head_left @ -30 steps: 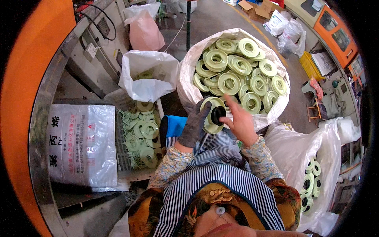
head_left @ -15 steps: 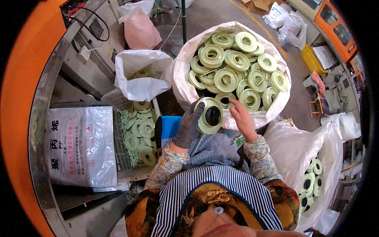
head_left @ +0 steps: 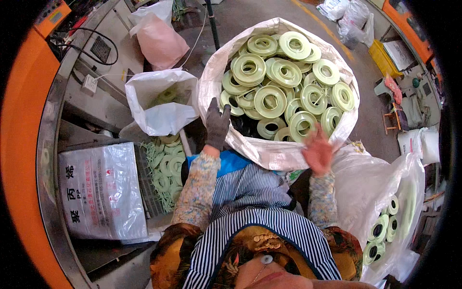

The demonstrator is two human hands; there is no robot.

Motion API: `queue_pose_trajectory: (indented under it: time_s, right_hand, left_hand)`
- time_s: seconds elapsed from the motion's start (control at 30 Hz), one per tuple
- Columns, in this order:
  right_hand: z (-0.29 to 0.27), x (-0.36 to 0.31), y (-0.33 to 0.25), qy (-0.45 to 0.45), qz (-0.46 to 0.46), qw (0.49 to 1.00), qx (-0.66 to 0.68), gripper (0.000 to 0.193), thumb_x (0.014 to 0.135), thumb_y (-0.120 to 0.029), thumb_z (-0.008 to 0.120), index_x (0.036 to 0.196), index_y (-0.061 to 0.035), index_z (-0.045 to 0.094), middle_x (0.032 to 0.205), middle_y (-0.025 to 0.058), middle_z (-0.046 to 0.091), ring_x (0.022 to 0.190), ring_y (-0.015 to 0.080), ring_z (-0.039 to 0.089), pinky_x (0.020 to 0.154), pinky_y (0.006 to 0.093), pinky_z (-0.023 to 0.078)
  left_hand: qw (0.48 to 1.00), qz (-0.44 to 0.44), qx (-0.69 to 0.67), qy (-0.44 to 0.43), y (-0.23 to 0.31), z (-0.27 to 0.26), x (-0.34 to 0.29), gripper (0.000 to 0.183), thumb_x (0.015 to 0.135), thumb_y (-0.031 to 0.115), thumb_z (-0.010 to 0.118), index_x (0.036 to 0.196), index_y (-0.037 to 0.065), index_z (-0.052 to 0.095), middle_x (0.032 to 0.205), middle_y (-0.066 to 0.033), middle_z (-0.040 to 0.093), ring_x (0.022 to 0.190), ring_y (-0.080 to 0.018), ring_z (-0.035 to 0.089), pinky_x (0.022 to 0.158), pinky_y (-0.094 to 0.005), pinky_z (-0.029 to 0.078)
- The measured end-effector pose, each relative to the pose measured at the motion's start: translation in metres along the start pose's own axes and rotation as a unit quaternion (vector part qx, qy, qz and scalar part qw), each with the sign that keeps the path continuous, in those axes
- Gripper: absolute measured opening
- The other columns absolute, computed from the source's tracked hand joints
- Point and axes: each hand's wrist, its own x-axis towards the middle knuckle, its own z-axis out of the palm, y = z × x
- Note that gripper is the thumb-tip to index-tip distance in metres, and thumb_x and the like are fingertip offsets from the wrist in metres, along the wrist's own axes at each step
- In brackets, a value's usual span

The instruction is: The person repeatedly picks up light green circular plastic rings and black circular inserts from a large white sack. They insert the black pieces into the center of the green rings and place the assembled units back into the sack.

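Note:
My left hand (head_left: 217, 126), in a dark grey glove, is at the near left rim of a big white woven sack (head_left: 269, 156). Its thumb and fingers are apart and hold nothing. My right hand (head_left: 317, 151), bare and blurred by motion, is over the near right rim of this sack; its fingers look stretched, with nothing visible in them. Pale green flanged plastic rings (head_left: 270, 101) fill the sack in a heap, several lying tilted on one another. Something black (head_left: 244, 127) shows among them near my left hand.
To the right, an open translucent bag (head_left: 351, 178) contains rings with black inserts (head_left: 378, 231). Left are a smaller white bag (head_left: 166, 120), green rings and scraps (head_left: 166, 164) on a tray, and a printed silver sack (head_left: 101, 192). A dark pole (head_left: 212, 24) stands behind.
The green ring with a black centre has left my left hand; where it went is not visible. My left hand moved left and up to the sack rim; my right hand moved right.

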Motion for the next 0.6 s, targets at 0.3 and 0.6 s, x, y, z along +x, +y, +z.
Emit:
queue_pose_trajectory:
  time_s: [0.3, 0.6]
  right_hand:
    - [-0.092, 0.139, 0.166, -0.192, 0.011, 0.397, -0.897, 0.023, 0.084, -0.017, 0.058, 0.104, -0.0080, 0.065, 0.103, 0.0098, 0.058, 0.090, 0.0319, 0.062, 0.072, 0.0435, 0.053]
    - [-0.102, 0.148, 0.172, -0.191, 0.011, 0.422, -0.886, 0.018, 0.078, -0.017, 0.062, 0.092, -0.0058, 0.062, 0.091, 0.0119, 0.058, 0.075, 0.0286, 0.063, 0.066, 0.0415, 0.053]
  left_hand:
    - [0.791, 0.360, 0.460, -0.180, -0.082, 0.047, 0.051, 0.032, 0.088, 0.021, 0.049, 0.116, 0.013, 0.061, 0.112, -0.0089, 0.061, 0.124, -0.0309, 0.045, 0.110, -0.0441, 0.028]
    - [0.808, 0.292, 0.385, -0.337, -0.010, -0.013, 0.078, 0.049, 0.080, 0.041, 0.064, 0.121, 0.014, 0.060, 0.102, -0.0148, 0.063, 0.102, -0.0298, 0.058, 0.101, -0.0424, 0.037]
